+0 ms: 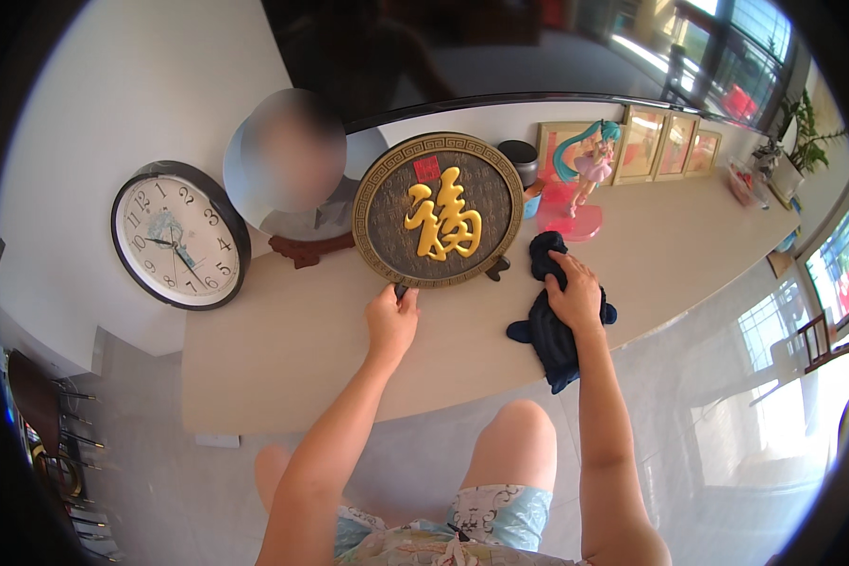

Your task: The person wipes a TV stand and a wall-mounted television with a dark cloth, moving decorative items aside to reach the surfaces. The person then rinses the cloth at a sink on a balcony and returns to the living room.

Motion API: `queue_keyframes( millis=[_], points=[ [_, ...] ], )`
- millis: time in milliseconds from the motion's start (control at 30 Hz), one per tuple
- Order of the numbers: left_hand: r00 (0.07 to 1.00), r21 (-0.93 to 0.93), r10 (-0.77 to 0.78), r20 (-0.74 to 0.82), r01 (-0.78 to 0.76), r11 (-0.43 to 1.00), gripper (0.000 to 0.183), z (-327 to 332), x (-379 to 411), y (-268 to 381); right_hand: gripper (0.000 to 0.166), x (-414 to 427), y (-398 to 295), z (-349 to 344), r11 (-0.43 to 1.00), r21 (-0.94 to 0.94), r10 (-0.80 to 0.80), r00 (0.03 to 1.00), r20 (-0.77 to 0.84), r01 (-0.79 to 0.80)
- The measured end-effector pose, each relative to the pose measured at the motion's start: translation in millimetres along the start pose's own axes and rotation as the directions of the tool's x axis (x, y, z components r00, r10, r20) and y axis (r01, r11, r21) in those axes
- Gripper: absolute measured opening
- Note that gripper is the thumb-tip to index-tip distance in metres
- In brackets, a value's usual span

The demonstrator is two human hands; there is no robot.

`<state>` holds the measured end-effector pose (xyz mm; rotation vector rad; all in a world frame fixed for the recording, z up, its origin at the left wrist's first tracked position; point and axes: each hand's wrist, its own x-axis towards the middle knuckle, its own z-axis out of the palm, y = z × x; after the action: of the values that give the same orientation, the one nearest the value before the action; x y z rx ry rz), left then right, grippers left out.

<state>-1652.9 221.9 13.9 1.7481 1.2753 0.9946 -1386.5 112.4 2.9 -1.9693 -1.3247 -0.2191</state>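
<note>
My left hand (390, 320) grips a dark foot of the stand (497, 269) that bears a round decorative plaque (439, 212). The plaque stands upright, with a raised gold Chinese character, a small red square and a key-patterned rim. My right hand (574, 293) rests on a bunched dark navy cloth (555, 332), its fingers pressing into the folds on the tabletop. One corner of the cloth reaches the table's front edge. Behind the plaque, a round plate with a blurred portrait (293, 166) leans on a reddish-brown wooden stand (311, 249).
A round wall clock (180, 235) leans at the left end of the pale tabletop (276, 354). Right of the plaque are a dark jar (519, 161), a teal-haired figurine (588, 166) on a pink base and gold frames (640, 145). A large black television (453, 56) hangs above.
</note>
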Motion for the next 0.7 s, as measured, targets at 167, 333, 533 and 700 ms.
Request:
queue_keyframes(
  millis=[167,333,533,700],
  points=[
    [0.999,0.017,-0.021,0.025,0.021,1.0,0.019,20.5,27.2,6.9,0.038,1.4,1.4,0.8,1.0,0.004,-0.002,1.0,-0.003,0.002],
    [1.0,-0.067,0.017,0.026,-0.015,0.998,0.018,35.3,48.5,6.3,0.039,1.3,2.4,-0.5,1.0,-0.011,0.002,1.0,-0.004,-0.002],
    [0.996,-0.118,0.072,-0.048,-0.077,0.99,0.016,45.5,66.6,-1.2,0.04,1.5,1.8,1.1,1.0,-0.006,0.01,1.0,0.003,-0.01],
    [0.999,-0.041,0.021,0.025,-0.02,0.999,0.019,45.2,73.8,12.3,0.04,1.8,3.8,-1.1,1.0,-0.01,0.007,1.0,0.006,-0.006]
  ],
)
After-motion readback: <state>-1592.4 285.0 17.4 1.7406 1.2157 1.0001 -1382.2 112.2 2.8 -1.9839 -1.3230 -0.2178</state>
